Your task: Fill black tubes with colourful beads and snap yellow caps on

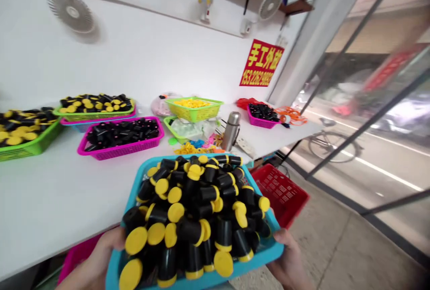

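Note:
A blue plastic basket (pixel 278 254) is held up in front of me at the table's edge. It is heaped with black cylinders (pixel 190 229) that have yellow caps (pixel 156 233). My left hand (pixel 101 254) grips the basket's left side, the thumb over the rim. On the right side my right hand (pixel 287 252) is closed on the rim, thumb on top and the other fingers mostly hidden beneath.
On the white table (pixel 67 205) are a magenta basket (pixel 121 149) of black parts, green baskets (pixel 36 146) of capped cylinders, a yellow-green basket (pixel 195 111) and a steel flask (pixel 231 132). A red crate (pixel 278 193) stands right, near the glass front.

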Demonstrator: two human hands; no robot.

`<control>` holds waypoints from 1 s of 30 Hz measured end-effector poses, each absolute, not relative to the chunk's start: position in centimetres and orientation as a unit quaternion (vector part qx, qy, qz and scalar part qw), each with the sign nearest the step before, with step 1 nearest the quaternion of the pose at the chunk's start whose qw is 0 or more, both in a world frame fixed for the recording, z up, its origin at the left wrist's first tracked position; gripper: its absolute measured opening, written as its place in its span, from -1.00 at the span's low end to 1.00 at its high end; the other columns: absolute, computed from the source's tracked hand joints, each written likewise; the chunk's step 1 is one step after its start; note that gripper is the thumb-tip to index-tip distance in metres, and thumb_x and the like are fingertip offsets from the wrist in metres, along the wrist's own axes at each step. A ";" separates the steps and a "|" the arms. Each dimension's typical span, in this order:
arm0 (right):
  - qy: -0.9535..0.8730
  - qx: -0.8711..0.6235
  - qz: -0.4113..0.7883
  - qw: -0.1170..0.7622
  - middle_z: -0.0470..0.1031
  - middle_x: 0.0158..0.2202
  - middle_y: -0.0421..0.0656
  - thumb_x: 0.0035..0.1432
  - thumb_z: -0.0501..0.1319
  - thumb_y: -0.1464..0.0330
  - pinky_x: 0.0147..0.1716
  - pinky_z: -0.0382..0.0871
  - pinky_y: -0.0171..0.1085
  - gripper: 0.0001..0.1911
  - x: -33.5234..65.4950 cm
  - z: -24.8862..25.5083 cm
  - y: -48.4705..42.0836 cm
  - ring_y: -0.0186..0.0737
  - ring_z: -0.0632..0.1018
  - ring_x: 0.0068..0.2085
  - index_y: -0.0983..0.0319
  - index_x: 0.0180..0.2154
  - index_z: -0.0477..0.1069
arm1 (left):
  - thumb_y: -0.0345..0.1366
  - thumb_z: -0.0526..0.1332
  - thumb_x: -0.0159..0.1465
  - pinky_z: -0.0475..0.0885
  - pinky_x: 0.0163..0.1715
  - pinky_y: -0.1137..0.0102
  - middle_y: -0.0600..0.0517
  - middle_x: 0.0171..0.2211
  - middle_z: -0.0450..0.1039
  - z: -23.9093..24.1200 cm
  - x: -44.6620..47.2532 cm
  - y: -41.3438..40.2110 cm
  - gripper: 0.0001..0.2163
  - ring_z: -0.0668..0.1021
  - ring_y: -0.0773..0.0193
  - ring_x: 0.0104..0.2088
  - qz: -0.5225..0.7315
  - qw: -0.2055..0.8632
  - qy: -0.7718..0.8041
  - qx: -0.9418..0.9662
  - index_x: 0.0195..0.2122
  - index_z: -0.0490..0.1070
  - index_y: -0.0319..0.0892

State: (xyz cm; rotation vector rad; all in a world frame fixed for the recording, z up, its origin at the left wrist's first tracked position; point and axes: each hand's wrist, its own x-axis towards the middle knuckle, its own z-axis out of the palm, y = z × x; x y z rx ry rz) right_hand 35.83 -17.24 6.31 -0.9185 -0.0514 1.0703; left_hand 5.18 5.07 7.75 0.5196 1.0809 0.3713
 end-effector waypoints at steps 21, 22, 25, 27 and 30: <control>0.060 -0.410 -0.006 0.910 0.54 -0.17 -0.12 -0.39 0.03 0.38 -0.19 0.43 0.29 -0.45 53.2 2.2 -31.8 0.13 0.54 -0.12 0.15 -0.22 0.44 | -0.09 0.11 0.02 0.44 -0.38 -0.16 -0.25 -0.23 0.57 6.0 48.0 2.8 -0.50 0.58 -0.24 -0.27 -0.181 0.909 0.139 0.348 -0.07 0.42 -0.28; 0.061 -0.400 -0.016 0.914 0.54 -0.17 -0.14 -0.40 0.02 0.38 -0.19 0.43 0.29 -0.46 54.3 2.4 -31.5 0.12 0.54 -0.13 0.14 -0.23 0.43 | -0.10 0.10 0.04 0.43 -0.37 -0.17 -0.26 -0.22 0.57 6.4 49.4 2.7 -0.51 0.57 -0.24 -0.26 -0.168 0.910 0.137 0.354 -0.08 0.43 -0.29; 0.113 -0.370 -0.032 0.922 0.53 -0.23 -0.15 -0.43 0.00 0.38 -0.26 0.45 0.26 -0.51 57.6 3.1 -29.8 0.08 0.55 -0.21 0.16 -0.31 0.40 | -0.11 0.06 0.13 0.43 -0.35 -0.17 -0.28 -0.20 0.55 7.5 53.3 2.7 -0.55 0.57 -0.25 -0.26 -0.126 0.914 0.141 0.359 -0.10 0.45 -0.33; 0.140 -0.347 -0.041 0.926 0.52 -0.30 -0.17 -0.44 -0.01 0.38 -0.32 0.48 0.19 -0.57 59.9 3.5 -28.5 0.01 0.55 -0.28 0.18 -0.38 0.37 | -0.11 0.02 0.22 0.45 -0.34 -0.11 -0.24 -0.19 0.53 7.9 55.9 2.8 -0.59 0.57 -0.17 -0.26 -0.078 0.918 0.157 0.356 -0.10 0.45 -0.31; 0.132 -0.312 -0.037 0.940 0.48 -0.38 -0.22 -0.42 -0.01 0.40 -0.39 0.51 0.06 -0.64 63.5 3.6 -26.5 -0.08 0.54 -0.35 0.19 -0.42 0.32 | -0.10 0.05 0.34 0.48 -0.20 0.06 -0.12 -0.10 0.47 8.1 59.4 3.2 -0.65 0.55 0.06 -0.18 0.013 0.920 0.193 0.341 -0.02 0.39 -0.24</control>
